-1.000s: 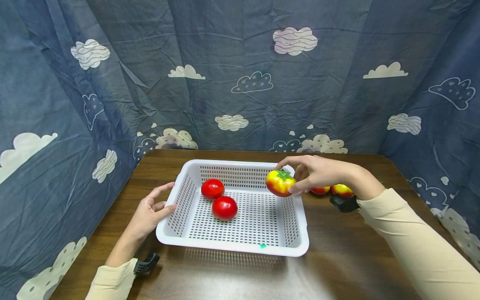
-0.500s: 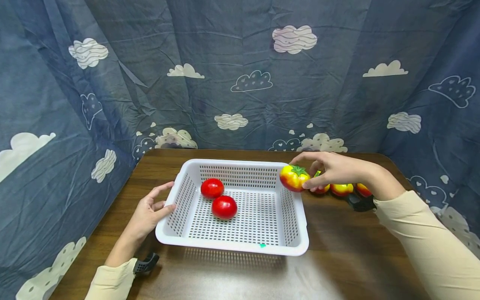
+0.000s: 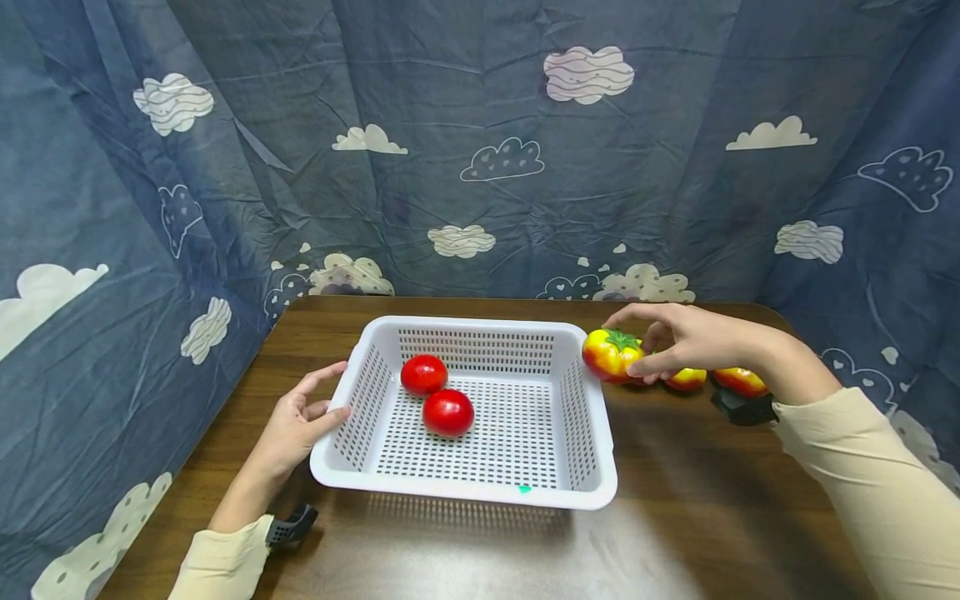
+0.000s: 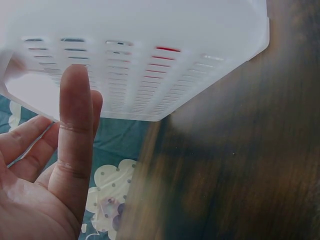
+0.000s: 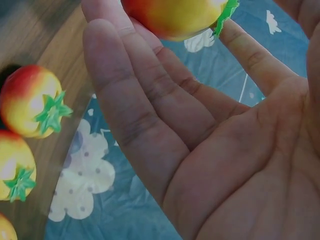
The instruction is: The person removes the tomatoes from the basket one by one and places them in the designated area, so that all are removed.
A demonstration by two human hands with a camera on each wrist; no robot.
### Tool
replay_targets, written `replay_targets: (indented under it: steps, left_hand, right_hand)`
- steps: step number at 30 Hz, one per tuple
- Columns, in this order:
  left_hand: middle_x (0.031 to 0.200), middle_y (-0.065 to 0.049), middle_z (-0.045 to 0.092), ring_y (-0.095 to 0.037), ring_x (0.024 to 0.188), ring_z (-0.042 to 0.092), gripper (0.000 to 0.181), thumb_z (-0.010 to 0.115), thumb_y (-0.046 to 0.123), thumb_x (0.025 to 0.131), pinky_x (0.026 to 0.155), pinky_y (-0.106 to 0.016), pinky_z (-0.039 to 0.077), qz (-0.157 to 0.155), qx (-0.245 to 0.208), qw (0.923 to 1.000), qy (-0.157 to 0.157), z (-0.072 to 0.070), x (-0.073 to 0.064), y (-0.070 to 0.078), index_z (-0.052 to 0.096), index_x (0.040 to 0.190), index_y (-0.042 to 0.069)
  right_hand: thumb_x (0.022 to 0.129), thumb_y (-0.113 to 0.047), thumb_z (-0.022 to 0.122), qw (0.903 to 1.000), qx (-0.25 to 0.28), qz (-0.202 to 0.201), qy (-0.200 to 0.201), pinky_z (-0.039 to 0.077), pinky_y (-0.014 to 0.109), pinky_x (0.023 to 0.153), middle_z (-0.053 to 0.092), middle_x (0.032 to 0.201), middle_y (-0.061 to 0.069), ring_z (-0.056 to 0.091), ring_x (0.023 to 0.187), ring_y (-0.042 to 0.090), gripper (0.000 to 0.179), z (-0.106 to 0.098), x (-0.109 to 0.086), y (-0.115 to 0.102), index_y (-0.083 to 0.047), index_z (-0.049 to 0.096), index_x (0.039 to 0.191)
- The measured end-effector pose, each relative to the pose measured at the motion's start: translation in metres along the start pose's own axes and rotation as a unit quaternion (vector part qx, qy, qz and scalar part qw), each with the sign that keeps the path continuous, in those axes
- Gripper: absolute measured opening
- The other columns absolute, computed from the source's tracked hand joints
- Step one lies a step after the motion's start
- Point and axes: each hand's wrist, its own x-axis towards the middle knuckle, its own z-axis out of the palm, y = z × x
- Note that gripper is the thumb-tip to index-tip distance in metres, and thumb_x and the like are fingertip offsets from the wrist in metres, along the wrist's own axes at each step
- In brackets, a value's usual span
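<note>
Thumb and fingers of my right hand (image 3: 686, 342) pinch a yellow-and-red tomato (image 3: 609, 354) with a green star-shaped calyx, held up by the right rim of a white perforated basket (image 3: 480, 500). In the right wrist view the same tomato (image 5: 175, 17) sits at the fingertips. My left hand (image 3: 296, 425) touches the basket's left side with fairly straight fingers. The left wrist view has the thumb (image 4: 75, 125) upright against the slotted wall. Inside the basket lie two glossy red round fruits, one farther back (image 3: 423, 375) and one nearer (image 3: 448, 413).
To the right of the basket, more yellow-and-red tomatoes (image 3: 738, 381) stand in a row on the brown wooden table (image 3: 675, 500), partly covered by the right hand. A blue cloud-print curtain (image 3: 480, 208) hangs behind and at the sides.
My right hand has carried the tomato rightward, from over the basket's inside to its right rim. More of the tomato row shows at the right. The left hand has stayed in place.
</note>
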Motion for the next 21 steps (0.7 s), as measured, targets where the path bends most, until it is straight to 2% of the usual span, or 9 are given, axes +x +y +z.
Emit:
replay_targets:
  steps: [5, 12, 21]
  left_hand:
    - [0.122, -0.032, 0.071, -0.015, 0.09, 0.08, 0.072, 0.072, -0.002, 0.098, 0.069, -0.045, 0.068, 0.0, -0.003, 1.0, 0.001, 0.001, 0.0, 0.0, 0.039, 0.162, 0.004]
    - [0.126, -0.037, 0.067, -0.014, 0.091, 0.08, 0.072, 0.071, -0.001, 0.098, 0.07, -0.046, 0.068, -0.003, 0.004, 1.0, 0.004, 0.0, 0.0, 0.001, 0.039, 0.163, 0.006]
    - [0.119, -0.027, 0.073, -0.014, 0.09, 0.08, 0.072, 0.071, -0.003, 0.098, 0.069, -0.044, 0.068, 0.001, 0.002, 1.0, 0.004, 0.0, 0.0, -0.001, 0.039, 0.162, 0.005]
  right_hand:
    - [0.095, -0.029, 0.081, 1.0, -0.002, 0.004, 0.008, 0.064, 0.035, 0.08, 0.074, 0.105, 0.011, 0.075, 0.085, 0.022, 0.067, 0.0, -0.003, 0.009, -0.02, 0.049, 0.153]
    - [0.095, -0.031, 0.081, 0.9997, -0.009, 0.021, 0.012, 0.063, 0.034, 0.075, 0.072, 0.105, 0.011, 0.074, 0.083, 0.022, 0.068, 0.003, -0.007, 0.021, -0.021, 0.049, 0.154]
    - [0.094, -0.027, 0.082, 0.9996, 0.019, 0.018, 0.012, 0.066, 0.033, 0.072, 0.066, 0.125, 0.017, 0.072, 0.084, 0.024, 0.069, 0.012, -0.011, 0.035, -0.016, 0.049, 0.154]
